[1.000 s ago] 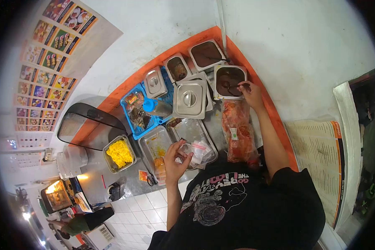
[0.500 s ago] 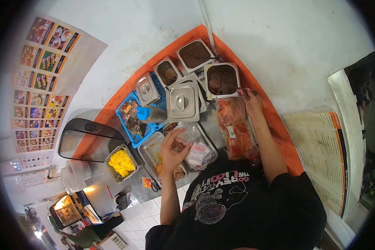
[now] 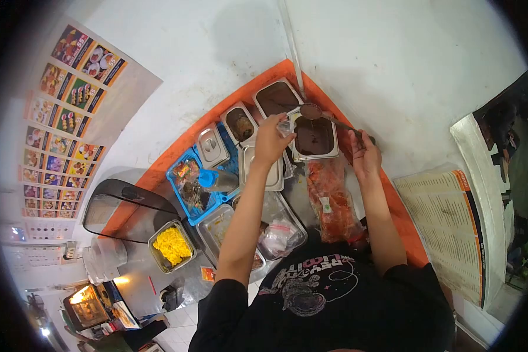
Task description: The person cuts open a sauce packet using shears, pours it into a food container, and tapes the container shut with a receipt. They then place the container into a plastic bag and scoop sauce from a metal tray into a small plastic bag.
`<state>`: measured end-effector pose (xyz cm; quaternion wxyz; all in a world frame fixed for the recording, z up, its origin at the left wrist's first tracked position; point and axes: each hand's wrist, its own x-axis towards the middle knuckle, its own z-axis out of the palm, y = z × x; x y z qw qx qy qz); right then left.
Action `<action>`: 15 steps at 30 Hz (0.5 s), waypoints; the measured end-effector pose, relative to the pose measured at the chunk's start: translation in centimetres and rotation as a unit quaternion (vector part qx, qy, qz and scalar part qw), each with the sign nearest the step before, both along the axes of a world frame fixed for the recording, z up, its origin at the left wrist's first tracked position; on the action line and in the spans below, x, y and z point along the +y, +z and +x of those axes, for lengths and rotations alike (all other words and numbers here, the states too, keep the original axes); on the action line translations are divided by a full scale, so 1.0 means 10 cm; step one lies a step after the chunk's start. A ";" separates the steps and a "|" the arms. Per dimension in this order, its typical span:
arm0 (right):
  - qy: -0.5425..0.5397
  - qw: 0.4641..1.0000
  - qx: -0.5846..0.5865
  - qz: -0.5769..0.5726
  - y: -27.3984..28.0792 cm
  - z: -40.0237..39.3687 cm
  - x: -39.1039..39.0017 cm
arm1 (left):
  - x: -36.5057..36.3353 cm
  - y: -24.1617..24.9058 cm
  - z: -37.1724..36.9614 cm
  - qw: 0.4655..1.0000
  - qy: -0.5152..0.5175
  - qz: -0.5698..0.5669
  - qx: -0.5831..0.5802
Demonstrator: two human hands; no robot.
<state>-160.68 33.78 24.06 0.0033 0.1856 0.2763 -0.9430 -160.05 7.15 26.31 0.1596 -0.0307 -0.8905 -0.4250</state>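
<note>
My right hand [image 3: 365, 154] is closed around the dark handle of a ladle [image 3: 311, 111]. The ladle's bowl, filled with brown sauce, is raised over a square steel pan [image 3: 315, 154] of dark brown sauce. Close to the ladle's bowl, my left hand [image 3: 268, 141] pinches a small clear plastic cup [image 3: 285, 128]. Whether sauce is inside the cup is hard to make out. Below the pan lies a clear bag of reddish-orange food [image 3: 332, 202], between my two forearms.
Behind are two more sauce pans [image 3: 277, 98] [image 3: 239, 124]. Lidded pans [image 3: 212, 146] and a blue basket [image 3: 198, 218] with a blue-capped bottle [image 3: 217, 180] stand left. A pan of yellow food [image 3: 172, 246] sits farther left. Orange-edged walls close in the corner.
My left hand has moved up and forward with the cup, from above the near tray to the sauce pan. My right hand has lifted the ladle, now full, out of the sauce.
</note>
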 end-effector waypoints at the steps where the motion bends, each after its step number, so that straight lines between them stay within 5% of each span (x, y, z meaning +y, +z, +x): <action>1: 0.000 1.000 0.003 0.000 0.05 0.01 0.00 | 0.01 -0.13 -0.10 1.000 -0.013 -0.019 0.012; 9: 0.012 0.998 0.045 0.033 0.34 0.02 0.01 | 0.42 -0.03 -0.28 0.982 -0.055 0.139 -0.113; 15: 0.003 0.997 0.053 0.055 0.37 0.04 -0.02 | 0.46 -0.04 -0.29 0.973 -0.072 0.215 -0.050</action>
